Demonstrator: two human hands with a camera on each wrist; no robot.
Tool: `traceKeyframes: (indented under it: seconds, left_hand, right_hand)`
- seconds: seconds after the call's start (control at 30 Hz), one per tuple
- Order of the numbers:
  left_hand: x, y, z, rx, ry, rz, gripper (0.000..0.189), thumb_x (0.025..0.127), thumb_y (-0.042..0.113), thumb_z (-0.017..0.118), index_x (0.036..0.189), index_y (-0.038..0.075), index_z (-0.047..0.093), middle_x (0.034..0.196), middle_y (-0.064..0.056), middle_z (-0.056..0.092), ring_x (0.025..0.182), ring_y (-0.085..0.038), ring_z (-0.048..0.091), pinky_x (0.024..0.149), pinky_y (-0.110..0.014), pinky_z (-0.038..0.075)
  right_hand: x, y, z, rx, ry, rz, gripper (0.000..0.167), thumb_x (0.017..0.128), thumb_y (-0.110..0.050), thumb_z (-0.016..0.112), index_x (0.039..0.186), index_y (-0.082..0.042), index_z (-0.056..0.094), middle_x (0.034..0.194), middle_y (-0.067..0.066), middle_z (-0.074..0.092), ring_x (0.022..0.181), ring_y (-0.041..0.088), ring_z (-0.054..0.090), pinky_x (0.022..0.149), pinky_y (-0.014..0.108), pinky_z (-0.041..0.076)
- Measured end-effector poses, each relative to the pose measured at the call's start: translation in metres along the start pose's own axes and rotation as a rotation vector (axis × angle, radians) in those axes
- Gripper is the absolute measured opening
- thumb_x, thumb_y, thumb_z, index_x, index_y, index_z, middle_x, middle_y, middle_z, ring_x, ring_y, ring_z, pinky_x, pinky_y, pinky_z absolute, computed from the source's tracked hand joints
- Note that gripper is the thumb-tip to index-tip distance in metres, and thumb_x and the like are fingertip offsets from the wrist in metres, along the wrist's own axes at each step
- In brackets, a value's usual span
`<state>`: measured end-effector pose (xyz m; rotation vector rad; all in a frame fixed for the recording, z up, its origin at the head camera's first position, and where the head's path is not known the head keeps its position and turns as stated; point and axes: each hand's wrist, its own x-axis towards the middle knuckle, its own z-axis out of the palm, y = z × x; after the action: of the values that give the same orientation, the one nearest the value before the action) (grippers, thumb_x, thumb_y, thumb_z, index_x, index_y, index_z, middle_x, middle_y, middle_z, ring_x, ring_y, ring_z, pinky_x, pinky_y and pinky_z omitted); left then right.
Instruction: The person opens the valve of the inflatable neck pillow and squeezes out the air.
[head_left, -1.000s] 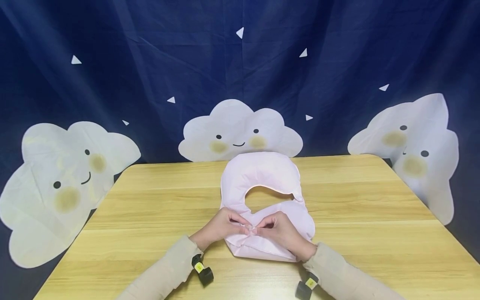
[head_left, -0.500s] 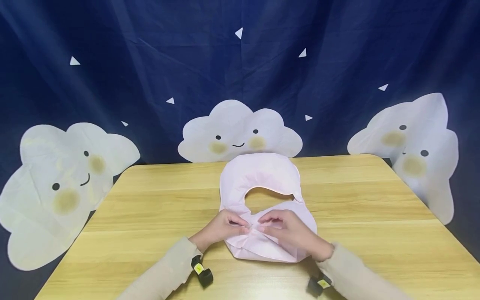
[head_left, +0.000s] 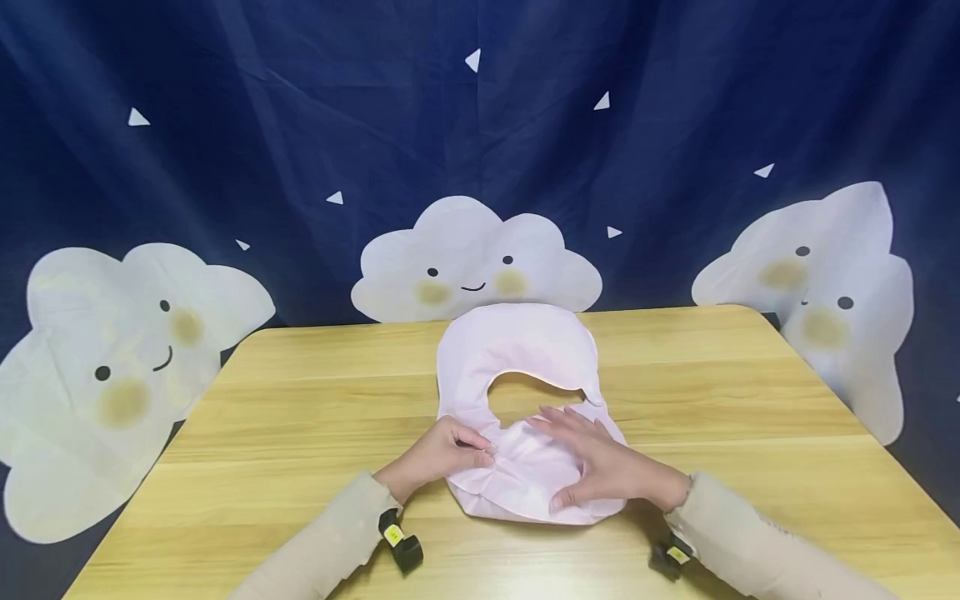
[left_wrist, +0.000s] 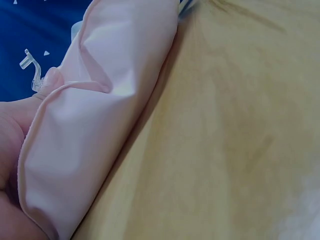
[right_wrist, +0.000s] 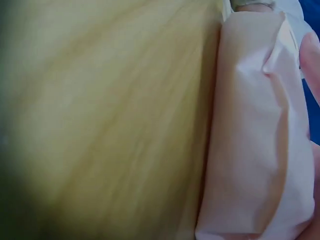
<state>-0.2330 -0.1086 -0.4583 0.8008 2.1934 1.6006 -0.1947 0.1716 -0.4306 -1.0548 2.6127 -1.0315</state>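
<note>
A pale pink inflatable neck pillow (head_left: 517, 333) lies on the table, its fabric creased at the near end. A clear plastic valve with its stopper hanging off (left_wrist: 34, 72) stands up from the pillow in the left wrist view. My left hand (head_left: 441, 452) pinches the pillow at this valve, thumb and fingertips together. The right hand (head_left: 603, 462) rests on the near right lobe, fingers spread and thumb apart. In the right wrist view, its fingertip (right_wrist: 311, 60) shows beside the wrinkled pink edge (right_wrist: 255, 125).
The wooden table (head_left: 322, 400) carries the pillow near its middle. Behind it hangs a dark blue curtain (head_left: 390, 100) printed with white clouds (head_left: 472, 237). Black wrist cameras (head_left: 403, 546) are strapped under both sleeves.
The right hand has let go of the valve area, moved right and spread its fingers on the pillow. My left hand has kept its pinch. The view has shifted slightly.
</note>
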Motion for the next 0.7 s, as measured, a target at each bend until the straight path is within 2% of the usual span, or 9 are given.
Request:
traceKeyframes:
  seconds: [0.1,0.27,0.37,0.53,0.7]
  left_hand:
    - [0.001,-0.001,0.0,0.0,-0.003,-0.002,0.017,0.079,0.003,0.073,0.089,-0.01,0.07,0.087,-0.021,0.07,0.074,-0.002,0.063,0.071,-0.021,0.052]
    - [0.001,-0.001,0.001,-0.008,-0.009,0.0,0.015,0.079,-0.003,0.071,0.09,-0.013,0.068,0.087,-0.025,0.069,0.073,0.0,0.062,0.072,-0.021,0.052]
    - [-0.001,0.008,0.001,-0.012,-0.011,0.002,0.014,0.078,-0.005,0.07,0.089,-0.014,0.067,0.086,-0.026,0.068,0.073,0.001,0.061,0.071,-0.02,0.052]
    - [-0.004,0.026,0.001,-0.023,-0.01,-0.002,0.015,0.078,-0.005,0.07,0.088,-0.016,0.067,0.085,-0.027,0.068,0.072,0.001,0.061,0.072,-0.02,0.051]
    - [-0.005,0.028,0.0,-0.034,-0.005,-0.018,0.016,0.078,-0.004,0.07,0.089,-0.015,0.067,0.086,-0.027,0.068,0.074,0.001,0.061,0.073,-0.02,0.051]
  right_hand:
    - [0.001,0.001,0.001,0.016,-0.044,-0.01,0.101,0.066,-0.053,0.079,0.147,-0.018,0.03,0.153,0.025,0.018,0.136,0.051,0.014,0.093,0.079,0.01]
    - [0.004,0.005,0.003,0.06,-0.092,-0.01,0.105,0.067,-0.048,0.08,0.149,-0.017,0.024,0.154,0.025,0.013,0.138,0.049,0.01,0.095,0.078,0.007]
    - [0.005,0.009,0.004,0.09,-0.1,-0.015,0.106,0.067,-0.045,0.081,0.15,-0.016,0.022,0.154,0.024,0.012,0.139,0.046,0.01,0.098,0.076,0.006]
    - [0.006,0.015,0.007,0.122,-0.083,-0.037,0.105,0.068,-0.043,0.08,0.15,-0.012,0.022,0.153,0.024,0.018,0.139,0.046,0.013,0.1,0.074,0.006]
    - [0.006,0.021,0.014,0.089,-0.033,-0.062,0.103,0.069,-0.049,0.078,0.149,-0.011,0.025,0.15,0.02,0.03,0.135,0.046,0.025,0.099,0.074,0.007]
